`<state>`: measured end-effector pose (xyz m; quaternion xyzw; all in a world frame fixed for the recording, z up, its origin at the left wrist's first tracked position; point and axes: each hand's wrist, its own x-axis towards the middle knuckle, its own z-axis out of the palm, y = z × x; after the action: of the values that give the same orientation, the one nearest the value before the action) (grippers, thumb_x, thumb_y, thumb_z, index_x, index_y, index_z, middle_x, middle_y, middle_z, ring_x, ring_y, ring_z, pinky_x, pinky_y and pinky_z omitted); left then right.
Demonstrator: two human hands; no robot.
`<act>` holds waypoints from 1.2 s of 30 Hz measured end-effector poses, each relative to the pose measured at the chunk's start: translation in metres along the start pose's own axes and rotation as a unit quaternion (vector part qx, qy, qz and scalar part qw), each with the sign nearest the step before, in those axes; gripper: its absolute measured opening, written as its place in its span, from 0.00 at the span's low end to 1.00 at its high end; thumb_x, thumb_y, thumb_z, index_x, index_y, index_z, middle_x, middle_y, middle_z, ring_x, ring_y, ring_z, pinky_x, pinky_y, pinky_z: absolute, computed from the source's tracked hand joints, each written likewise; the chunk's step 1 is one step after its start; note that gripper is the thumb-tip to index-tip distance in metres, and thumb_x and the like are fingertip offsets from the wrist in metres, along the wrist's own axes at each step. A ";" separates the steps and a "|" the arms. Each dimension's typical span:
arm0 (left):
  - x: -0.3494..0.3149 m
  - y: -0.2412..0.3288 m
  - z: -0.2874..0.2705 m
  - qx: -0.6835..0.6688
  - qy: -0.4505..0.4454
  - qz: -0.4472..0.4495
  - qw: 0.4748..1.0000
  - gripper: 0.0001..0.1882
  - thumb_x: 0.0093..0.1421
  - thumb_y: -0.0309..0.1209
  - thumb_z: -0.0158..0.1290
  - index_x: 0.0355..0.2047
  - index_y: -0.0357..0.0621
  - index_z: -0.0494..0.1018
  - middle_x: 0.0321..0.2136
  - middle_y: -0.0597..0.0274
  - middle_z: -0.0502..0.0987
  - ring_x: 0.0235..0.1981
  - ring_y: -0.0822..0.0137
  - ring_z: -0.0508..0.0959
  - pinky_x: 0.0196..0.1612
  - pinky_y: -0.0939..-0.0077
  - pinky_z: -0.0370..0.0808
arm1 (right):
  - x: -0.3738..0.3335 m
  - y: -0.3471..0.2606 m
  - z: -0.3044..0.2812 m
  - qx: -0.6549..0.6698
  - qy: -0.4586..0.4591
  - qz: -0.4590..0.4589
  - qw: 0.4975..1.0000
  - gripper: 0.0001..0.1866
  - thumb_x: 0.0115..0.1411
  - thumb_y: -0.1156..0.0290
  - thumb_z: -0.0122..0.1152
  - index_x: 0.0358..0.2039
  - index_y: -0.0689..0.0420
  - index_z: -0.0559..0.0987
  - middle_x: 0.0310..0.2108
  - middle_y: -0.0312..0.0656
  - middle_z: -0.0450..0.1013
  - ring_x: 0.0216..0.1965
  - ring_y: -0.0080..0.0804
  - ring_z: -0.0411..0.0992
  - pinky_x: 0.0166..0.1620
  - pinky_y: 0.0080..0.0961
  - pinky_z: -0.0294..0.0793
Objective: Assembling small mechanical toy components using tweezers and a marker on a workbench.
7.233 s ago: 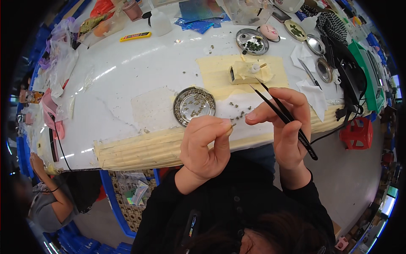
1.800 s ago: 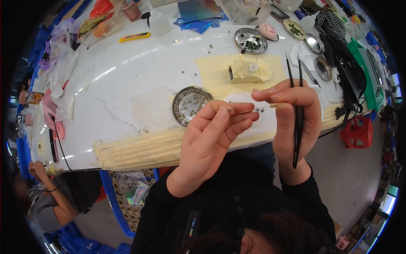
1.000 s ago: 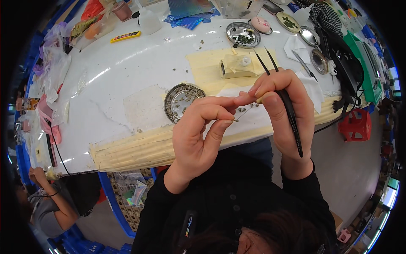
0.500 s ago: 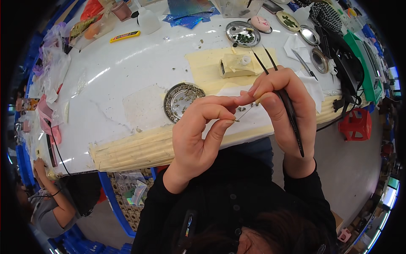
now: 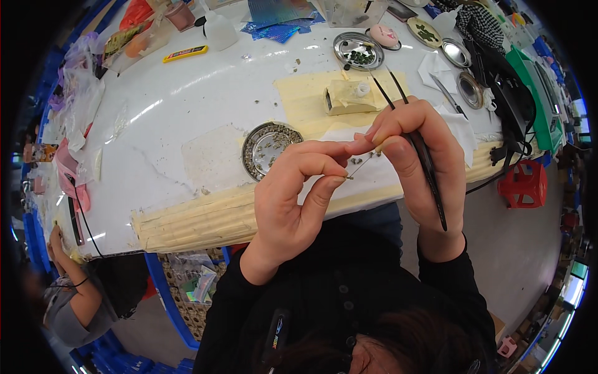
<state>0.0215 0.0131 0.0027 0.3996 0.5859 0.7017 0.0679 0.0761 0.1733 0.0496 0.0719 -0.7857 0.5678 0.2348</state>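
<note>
My left hand (image 5: 288, 198) pinches a thin, pin-like metal piece (image 5: 359, 168) between thumb and forefinger. The piece slants up toward my right hand (image 5: 430, 146), whose thumb and forefinger close on a tiny pale bit at its other end; what that bit is I cannot make out. Black tweezers (image 5: 431, 181) lie across the right palm, their tips pointing up and away. The fingertips of both hands meet above white paper (image 5: 374, 187), where several tiny dark pieces rest. Left of the hands stands a round metal dish (image 5: 245, 156) of small metallic parts.
A taped block (image 5: 342, 103) sits beyond my hands. Further back is a metal dish (image 5: 336, 53) with dark green pieces. A craft knife (image 5: 448, 96) lies at the right, a yellow box (image 5: 185, 54) at the far left. A co-worker's arm (image 5: 78, 274) reaches the table's left end.
My hands keep nearly the same pose, with the thin piece still between them. At the far left, the co-worker's arm and hand have shifted slightly.
</note>
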 end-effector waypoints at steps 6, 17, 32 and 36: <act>-0.001 0.000 -0.001 0.006 -0.003 -0.001 1.000 0.03 0.60 0.21 0.43 0.32 0.32 0.65 0.40 0.46 0.69 0.41 0.64 0.72 0.46 0.73 0.70 | 0.000 0.000 0.000 -0.004 0.002 0.000 1.000 0.03 0.57 0.77 0.52 0.28 0.62 0.70 0.22 0.34 0.65 0.22 0.17 0.60 0.26 0.13 0.60; -0.001 -0.003 -0.003 0.018 -0.007 0.002 1.000 0.04 0.60 0.22 0.43 0.32 0.32 0.65 0.41 0.45 0.69 0.42 0.63 0.72 0.46 0.72 0.70 | 0.000 -0.001 0.000 0.024 0.009 0.036 0.999 0.04 0.58 0.76 0.51 0.28 0.61 0.69 0.20 0.31 0.64 0.21 0.14 0.57 0.25 0.12 0.57; -0.003 0.000 0.000 0.004 0.058 -0.031 0.998 0.02 0.55 0.19 0.49 0.30 0.35 0.69 0.35 0.54 0.74 0.34 0.66 0.75 0.39 0.78 0.71 | 0.006 0.002 -0.001 0.085 0.078 0.050 0.992 0.04 0.60 0.75 0.48 0.31 0.62 0.68 0.24 0.32 0.66 0.23 0.15 0.60 0.27 0.11 0.60; 0.005 0.018 -0.022 -0.007 0.080 -0.143 0.986 0.02 0.56 0.20 0.47 0.31 0.34 0.69 0.30 0.59 0.73 0.30 0.74 0.72 0.35 0.83 0.69 | 0.023 0.031 -0.017 -0.119 0.172 -0.047 0.977 0.05 0.57 0.75 0.53 0.28 0.63 0.69 0.24 0.35 0.68 0.23 0.19 0.64 0.28 0.17 0.65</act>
<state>0.0111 -0.0064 0.0214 0.2537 0.6354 0.7188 0.1231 0.0493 0.2030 0.0372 -0.0183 -0.7916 0.4621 0.3994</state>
